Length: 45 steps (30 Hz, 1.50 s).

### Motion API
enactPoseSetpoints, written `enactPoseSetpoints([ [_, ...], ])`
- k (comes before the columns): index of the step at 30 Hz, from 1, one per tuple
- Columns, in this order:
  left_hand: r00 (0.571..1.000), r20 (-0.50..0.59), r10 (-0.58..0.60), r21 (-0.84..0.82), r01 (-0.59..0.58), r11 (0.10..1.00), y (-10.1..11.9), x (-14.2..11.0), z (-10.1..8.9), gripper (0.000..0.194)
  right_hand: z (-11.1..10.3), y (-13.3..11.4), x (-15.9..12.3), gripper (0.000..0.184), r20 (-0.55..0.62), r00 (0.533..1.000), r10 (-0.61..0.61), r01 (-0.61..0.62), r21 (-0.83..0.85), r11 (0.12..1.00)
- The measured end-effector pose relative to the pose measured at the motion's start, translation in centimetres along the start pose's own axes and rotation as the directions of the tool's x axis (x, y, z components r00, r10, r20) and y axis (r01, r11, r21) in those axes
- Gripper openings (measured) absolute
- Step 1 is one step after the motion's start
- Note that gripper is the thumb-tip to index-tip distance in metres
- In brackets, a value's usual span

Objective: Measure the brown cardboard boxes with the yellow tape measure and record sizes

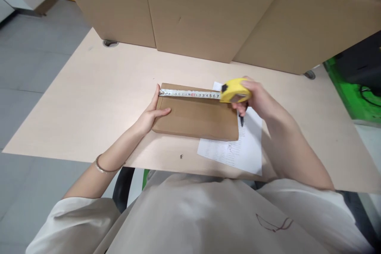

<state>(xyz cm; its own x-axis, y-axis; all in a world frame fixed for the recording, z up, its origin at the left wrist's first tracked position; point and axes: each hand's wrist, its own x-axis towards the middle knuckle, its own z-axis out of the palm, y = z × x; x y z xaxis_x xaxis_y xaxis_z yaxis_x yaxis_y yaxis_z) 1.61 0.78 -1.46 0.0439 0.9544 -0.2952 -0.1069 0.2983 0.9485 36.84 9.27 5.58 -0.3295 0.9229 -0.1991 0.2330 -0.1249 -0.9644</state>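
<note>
A flat brown cardboard box (198, 119) lies on the pale wooden desk (98, 107). My left hand (153, 113) rests on the box's left end, thumb on top, fingers pressing the hook of a white tape blade (190, 94) against the far left corner. The blade runs along the box's far edge to a yellow tape measure case (233, 90). My right hand (256, 97) is closed round that case and also holds a dark pen (241, 119) pointing downward.
A printed sheet of paper (238, 147) lies under the box's right end. Large cardboard boxes (208, 16) stand along the back of the desk. A green mat (351, 95) lies on the floor at right. Grey floor is at left.
</note>
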Motion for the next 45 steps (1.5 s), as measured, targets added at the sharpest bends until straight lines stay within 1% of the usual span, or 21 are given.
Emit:
enactPoseSetpoints([
  [2,1.000,-0.002,0.009,0.031,-0.009,0.999,0.0,0.1,-0.1,0.138,-2.8,1.5,-1.2,0.052,-0.109,0.994,0.007,-0.006,0.010,1.000],
  [3,1.000,-0.002,0.012,0.044,-0.012,0.999,-0.1,0.1,-0.2,0.136,-3.7,2.1,-1.6,0.052,-0.143,0.989,0.022,-0.020,0.011,1.000],
  [5,1.000,-0.004,0.010,0.059,-0.010,0.998,-0.1,0.2,-0.3,0.136,-4.6,3.2,-2.0,0.051,-0.176,0.984,0.037,-0.033,0.027,0.999],
  [7,1.000,-0.015,-0.004,0.051,0.005,0.999,-0.1,0.1,-0.3,0.137,-4.5,4.2,-2.0,0.051,-0.174,0.983,0.052,-0.044,0.046,0.998],
  [10,0.999,-0.025,-0.030,0.024,0.030,0.999,0.1,0.0,-0.1,0.141,-3.8,5.2,-1.6,0.055,-0.185,0.982,0.046,-0.032,0.078,0.996],
  [14,0.999,-0.022,-0.033,-0.003,0.033,0.999,0.2,-0.1,0.1,0.143,-3.3,5.8,-1.1,0.057,-0.207,0.978,0.031,-0.012,0.092,0.996],
  [17,1.000,0.003,-0.029,-0.015,0.029,0.999,0.1,0.0,0.0,0.144,-3.3,5.9,-1.1,0.056,-0.213,0.977,0.027,-0.008,0.090,0.996],
  [20,1.000,0.000,-0.019,-0.018,0.019,1.000,0.0,0.0,-0.1,0.146,-3.3,5.7,-1.0,0.057,-0.220,0.975,0.023,-0.004,0.085,0.996],
  [24,1.000,0.010,-0.011,-0.013,0.011,1.000,0.0,0.0,-0.2,0.144,-3.3,5.6,-0.9,0.057,-0.231,0.973,0.021,-0.006,0.062,0.998],
  [28,1.000,0.021,0.001,-0.016,-0.001,1.000,-0.4,0.0,-0.3,0.143,-3.5,5.3,-1.1,0.058,-0.198,0.980,0.017,-0.005,0.062,0.998],
  [31,1.000,0.005,-0.014,-0.037,0.014,0.999,-0.8,0.0,-0.5,0.147,-3.3,4.8,-1.6,0.056,-0.183,0.983,-0.022,0.041,0.101,0.994],
  [34,1.000,-0.017,-0.023,-0.014,0.023,1.000,-1.1,0.0,-0.8,0.146,-2.1,3.8,-2.2,0.055,-0.143,0.984,-0.109,0.127,0.130,0.983],
  [36,1.000,-0.015,-0.022,0.004,0.022,1.000,-1.1,0.0,-0.9,0.143,-0.4,3.0,-2.4,0.055,-0.095,0.983,-0.154,0.164,0.098,0.982],
  [37,1.000,-0.013,-0.019,0.004,0.019,1.000,-1.0,-0.1,-0.9,0.142,0.7,2.6,-2.5,0.054,-0.068,0.982,-0.179,0.182,0.045,0.982],
  [39,1.000,0.012,-0.016,-0.005,0.016,1.000,-0.7,-0.3,-0.8,0.141,3.2,1.7,-2.5,0.055,0.013,0.967,-0.254,0.254,-0.134,0.958],
  [40,0.999,0.034,-0.011,-0.006,0.011,1.000,-0.6,-0.4,-0.8,0.139,4.5,1.3,-2.4,0.059,0.073,0.950,-0.302,0.311,-0.238,0.920],
  [42,0.996,0.088,0.008,0.019,-0.010,1.000,-0.4,-0.5,-0.9,0.134,6.9,0.7,-2.2,0.072,0.210,0.902,-0.378,0.432,-0.402,0.807],
  [43,0.994,0.111,0.018,0.043,-0.022,0.999,-0.4,-0.6,-1.1,0.133,7.9,0.4,-2.1,0.078,0.270,0.878,-0.395,0.478,-0.451,0.754],
  [45,0.991,0.131,0.030,0.087,-0.042,0.995,-0.5,-0.7,-1.4,0.136,9.1,0.1,-1.9,0.085,0.334,0.847,-0.415,0.532,-0.501,0.683],
])
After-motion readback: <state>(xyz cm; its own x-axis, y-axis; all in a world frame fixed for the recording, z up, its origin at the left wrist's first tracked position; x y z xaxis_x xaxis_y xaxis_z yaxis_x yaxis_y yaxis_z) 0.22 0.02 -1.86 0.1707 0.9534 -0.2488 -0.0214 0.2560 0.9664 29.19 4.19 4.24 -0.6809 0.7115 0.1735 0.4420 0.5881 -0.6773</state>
